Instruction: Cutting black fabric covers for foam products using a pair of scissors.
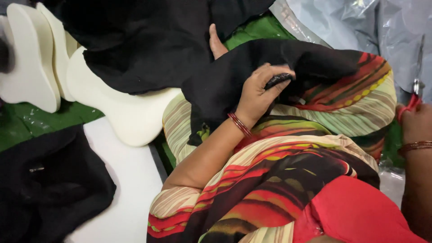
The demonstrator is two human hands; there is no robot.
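My left hand point(258, 92) pinches a fold of black cloth point(225, 81) that lies draped over my knee, thumb and fingers closed on its edge. A red bangle sits on that wrist. At the right edge, my right hand point(416, 123) grips red-handled scissors point(416, 87), whose metal blades point upward, away from the cloth. My lap is covered by a striped red, cream and black garment point(279, 180). A bare foot point(217, 44) shows just beyond the black cloth.
Several white foam shapes point(121, 108) stand at the left on a green surface point(31, 123). More black cloth point(144, 40) is heaped above them, and another black pile point(49, 184) lies on a white board point(130, 184). Clear plastic sheeting point(355, 22) fills the top right.
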